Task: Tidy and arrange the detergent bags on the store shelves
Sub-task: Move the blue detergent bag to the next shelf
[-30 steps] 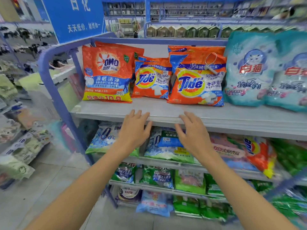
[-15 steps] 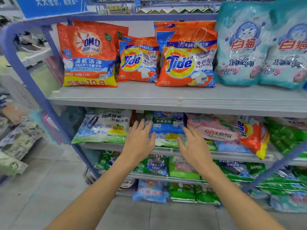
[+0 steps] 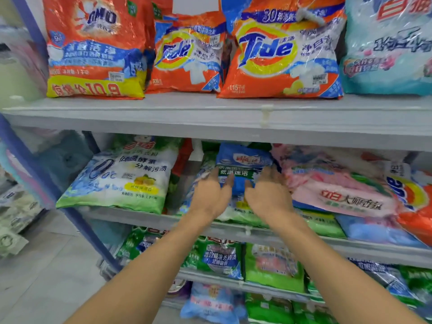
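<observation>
The blue-topped detergent bag (image 3: 243, 163) leans in the middle of the second shelf (image 3: 140, 218), between a white-and-green detergent bag (image 3: 121, 178) on the left and a pink detergent bag (image 3: 332, 183) on the right.

Left hand (image 3: 210, 197): positioned at the left side of the blue-topped bag, fingers extended and not curled round it. Right hand (image 3: 268, 195): positioned at the right side of the same bag, fingers likewise extended, near the pink bag's edge. Neither hand holds anything. Motion blur prevents confirming whether the fingertips touch the bag.

A sideways Tide bag (image 3: 411, 197) lies at the right end of the second shelf, beside the pink bag.

Top shelf (image 3: 163, 113), left to right, all upright: OMO bag (image 3: 93, 47), small Tide bag (image 3: 187, 54), large Tide bag (image 3: 280, 54), light-blue bag (image 3: 388, 47).

Third shelf, below the hands: green detergent bags (image 3: 273, 265). A blue frame post (image 3: 35, 171) bounds the left end of the shelving.
</observation>
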The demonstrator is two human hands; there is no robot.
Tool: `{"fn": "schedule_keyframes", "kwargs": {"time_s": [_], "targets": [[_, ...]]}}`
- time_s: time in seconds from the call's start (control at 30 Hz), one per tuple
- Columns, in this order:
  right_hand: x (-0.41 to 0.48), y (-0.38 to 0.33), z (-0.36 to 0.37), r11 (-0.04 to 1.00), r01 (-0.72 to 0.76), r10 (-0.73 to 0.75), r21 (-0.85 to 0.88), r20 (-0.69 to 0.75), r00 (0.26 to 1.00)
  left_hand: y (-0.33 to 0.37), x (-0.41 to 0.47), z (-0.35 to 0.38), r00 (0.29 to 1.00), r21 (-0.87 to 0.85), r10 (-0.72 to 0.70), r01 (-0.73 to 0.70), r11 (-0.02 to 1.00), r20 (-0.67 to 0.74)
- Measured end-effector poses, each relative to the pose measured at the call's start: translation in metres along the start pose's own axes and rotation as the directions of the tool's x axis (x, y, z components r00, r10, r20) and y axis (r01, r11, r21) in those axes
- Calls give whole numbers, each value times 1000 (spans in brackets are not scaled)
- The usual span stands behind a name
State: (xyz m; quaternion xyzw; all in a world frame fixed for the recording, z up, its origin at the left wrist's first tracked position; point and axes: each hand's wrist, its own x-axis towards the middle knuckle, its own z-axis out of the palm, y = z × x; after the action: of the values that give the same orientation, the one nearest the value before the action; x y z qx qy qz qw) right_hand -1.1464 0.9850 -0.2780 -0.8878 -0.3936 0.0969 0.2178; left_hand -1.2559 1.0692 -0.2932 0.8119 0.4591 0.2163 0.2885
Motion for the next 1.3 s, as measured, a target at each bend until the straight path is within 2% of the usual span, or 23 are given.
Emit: {"fn": "schedule_keyframes", "kwargs": {"time_s": [0.07, 0.13, 0.2, 0.23, 0.3, 0.4, 0.47, 0.57, 0.63, 0.73, 0.8, 0.97, 1.1, 1.23, 1.3], "targets": [[15, -4, 15, 992, -123, 123, 30, 2, 992, 0, 8, 10, 995, -149, -94, 88, 985, -39], [22, -5, 30, 978, -201, 205, 62, -79, 976, -1, 16, 18, 985, -205, -167, 155, 966, -40], [22, -2, 40, 979, -159, 184, 129, -222, 957, -4, 24, 18, 968, -337, -251, 232, 912, -14], [20, 0, 42, 978, -124, 165, 165, -263, 951, -6, 28, 15, 956, -441, -291, 274, 855, 29], [14, 5, 38, 965, -99, 162, 244, -254, 953, -14, 28, 3, 926, -536, -332, 376, 756, 180], [4, 7, 28, 918, -129, 164, 375, -64, 984, -26, 9, -17, 831, -514, -282, 526, 678, 479], [-4, 5, 27, 867, -190, 163, 460, 99, 982, -32, -6, -24, 800, -582, -213, 564, 586, 561], [-12, 6, 25, 733, -298, 177, 612, 251, 952, -40, -23, -27, 817, -665, -159, 550, 506, 554], [-22, 10, 19, 611, -402, 191, 682, 365, 911, -44, -38, -33, 838, -702, -125, 517, 490, 531], [-43, 25, 13, 459, -562, 144, 689, 566, 812, -46, -65, -53, 857, -720, -113, 487, 494, 502], [-65, 32, 7, 318, -634, 91, 705, 643, 760, -46, -87, -69, 849, -717, -107, 499, 487, 518], [-125, 24, -29, 21, -575, -47, 818, 576, 816, -21, -128, -110, 843, -702, -10, 454, 549, 538], [-153, 17, -72, -53, -488, -38, 871, 486, 873, 19, -139, -136, 815, -723, 89, 451, 523, 573], [-170, 25, -127, -117, -332, 62, 936, 340, 938, 90, -149, -154, 847, -764, 101, 411, 497, 522], [-180, 33, -160, -104, -257, 83, 961, 266, 960, 127, -150, -161, 855, -780, 140, 372, 504, 499]]}}
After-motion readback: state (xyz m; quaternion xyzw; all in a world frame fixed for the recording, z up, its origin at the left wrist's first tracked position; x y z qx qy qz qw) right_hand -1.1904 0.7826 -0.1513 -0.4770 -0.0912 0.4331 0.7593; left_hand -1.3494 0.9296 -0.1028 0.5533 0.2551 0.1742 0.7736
